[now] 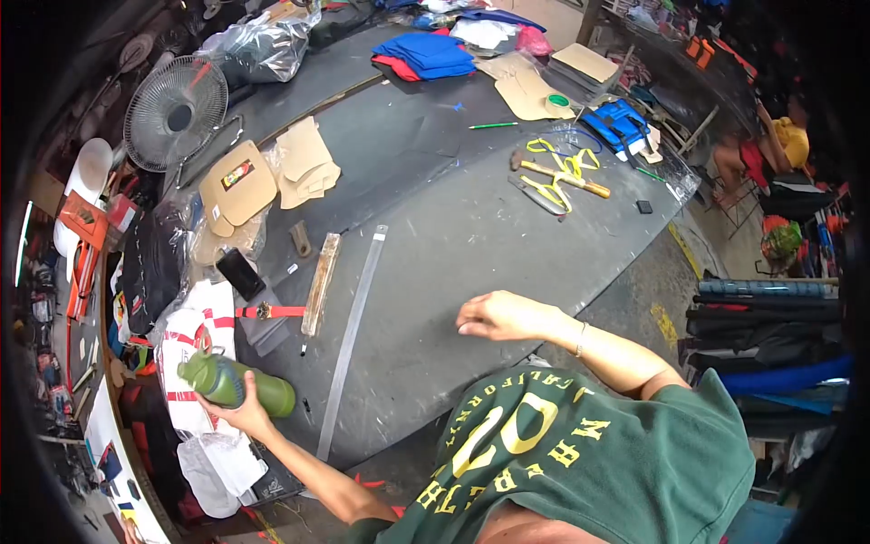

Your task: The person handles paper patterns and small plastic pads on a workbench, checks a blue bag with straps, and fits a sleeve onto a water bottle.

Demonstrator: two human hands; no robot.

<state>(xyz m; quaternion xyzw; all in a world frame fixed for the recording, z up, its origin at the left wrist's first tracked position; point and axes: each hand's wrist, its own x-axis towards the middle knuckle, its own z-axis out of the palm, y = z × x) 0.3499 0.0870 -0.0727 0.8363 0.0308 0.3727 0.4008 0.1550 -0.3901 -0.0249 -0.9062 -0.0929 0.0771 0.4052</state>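
A green water bottle point(237, 384) lies tilted in the grip of my left hand point(246, 410), its lid end toward the left. Under and behind the bottle is a white and red plastic bag point(201, 325). My right hand point(489, 315) is over the dark table with its fingers curled in; nothing shows in them. Between my hands a long steel ruler point(352, 340) lies on the tabletop. Left of the ruler rest a worn wooden strip point(322, 286), a red strap point(283, 312) and a black phone point(238, 274).
A hammer point(562, 177), scissors point(541, 196) and yellow ribbon point(573, 163) lie on the table point(435, 254) at the right. Brown card patterns point(237, 186) and a fan point(177, 113) are at the left. Blue cloth point(424, 54) is stacked at the back. A seated person point(790, 140) is at far right.
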